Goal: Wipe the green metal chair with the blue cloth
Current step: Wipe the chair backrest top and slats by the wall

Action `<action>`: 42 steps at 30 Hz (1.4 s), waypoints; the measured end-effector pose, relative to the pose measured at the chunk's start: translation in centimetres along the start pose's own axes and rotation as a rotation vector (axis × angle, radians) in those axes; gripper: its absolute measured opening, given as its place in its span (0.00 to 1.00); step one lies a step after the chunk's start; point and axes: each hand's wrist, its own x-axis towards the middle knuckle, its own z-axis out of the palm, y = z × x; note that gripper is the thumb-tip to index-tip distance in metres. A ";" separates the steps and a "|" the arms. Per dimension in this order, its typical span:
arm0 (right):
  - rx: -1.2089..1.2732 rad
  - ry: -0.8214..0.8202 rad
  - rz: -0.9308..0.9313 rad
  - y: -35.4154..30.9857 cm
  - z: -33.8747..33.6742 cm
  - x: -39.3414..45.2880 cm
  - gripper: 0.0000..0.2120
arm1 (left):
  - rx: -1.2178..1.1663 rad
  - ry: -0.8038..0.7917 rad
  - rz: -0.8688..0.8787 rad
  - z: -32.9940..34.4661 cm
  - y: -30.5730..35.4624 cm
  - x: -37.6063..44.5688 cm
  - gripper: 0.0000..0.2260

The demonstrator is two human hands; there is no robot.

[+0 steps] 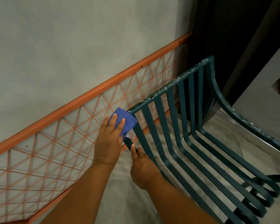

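Green metal chair (pixel 191 143) stands on a grey tiled floor (pixel 128 199), its back toward a grey wall (pixel 71 46). An orange rail with lattice wire panel (pixel 55 143) runs along the lower wall, just beside the chair's left side. The chair's back and seat are made of flat curved slats. The top rail and right side bar show pale flecks or chipped paint.

Left hand (pixel 109 143): laid over the blue cloth (pixel 123 121), fingers fairly straight and spread on top of it, pressing the cloth against the upper left corner of the chair back. The cloth wraps that corner, where the top rail meets the outermost left bar. A small white tag hangs from the cloth's lower edge.

Right hand (pixel 142 168): lower on the same left bar, just below the cloth. Thumb lies along the bar, pointing up. The other fingers appear curled behind the bar in a grip, though they are mostly hidden from here.

Dark doorway or panel (pixel 225 29) behind the chair, to the right of the wall.
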 end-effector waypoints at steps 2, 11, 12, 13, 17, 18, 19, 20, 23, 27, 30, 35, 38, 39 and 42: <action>-0.022 -0.035 0.008 0.0 -0.1 0.3 0.40 | -0.011 -0.010 -0.051 -0.1 -0.3 1.4 0.26; 0.253 0.541 -0.122 -1.5 -5.1 -1.0 0.19 | -0.161 -0.325 -0.284 -2.2 0.3 5.1 0.26; 0.279 0.688 -0.181 -2.1 -5.9 -1.0 0.18 | -0.304 -0.325 -0.352 -2.9 0.5 5.2 0.26; 0.278 0.795 -0.244 -2.8 -6.8 -0.9 0.19 | -0.490 -0.330 -0.470 -3.6 0.6 5.5 0.26; 0.137 0.727 -0.378 -4.3 -9.5 -0.1 0.25 | -1.224 -0.273 -1.013 -6.4 0.5 6.9 0.25; 0.105 0.648 -0.379 -4.5 -9.7 0.1 0.25 | -1.257 -0.265 -1.043 -6.8 0.2 7.0 0.26; 0.079 0.580 -0.362 -4.7 -9.7 0.4 0.24 | -1.270 -0.268 -1.049 -7.0 -0.1 6.9 0.26; 0.068 0.530 -0.335 -4.7 -9.5 0.6 0.24 | -1.263 -0.280 -1.042 -7.1 -0.2 6.8 0.26; 0.063 0.494 -0.266 -5.2 -9.0 1.1 0.24 | -1.215 -0.342 -1.002 -7.0 -0.9 6.3 0.21; -0.018 0.542 -0.262 -6.0 -9.4 1.9 0.25 | -1.218 -0.325 -1.010 -6.5 -1.8 6.0 0.17; -0.069 0.594 -0.351 -5.1 -10.6 3.0 0.14 | -1.076 -0.282 -1.021 -6.2 -2.2 6.3 0.13; 0.027 0.597 -0.231 -4.6 -11.9 4.1 0.20 | -0.826 -0.395 -0.868 -5.4 -3.0 6.7 0.12; -0.055 0.566 -0.278 -4.9 -10.8 4.1 0.25 | -0.706 -0.460 -0.776 -4.9 -3.5 7.2 0.11; -0.065 0.551 -0.316 -4.3 -11.0 4.0 0.24 | -0.692 -0.469 -0.772 -4.8 -3.5 7.4 0.10; -0.060 0.517 -0.289 -2.0 -12.9 4.5 0.22 | -0.650 -0.497 -0.725 -4.6 -3.5 7.7 0.10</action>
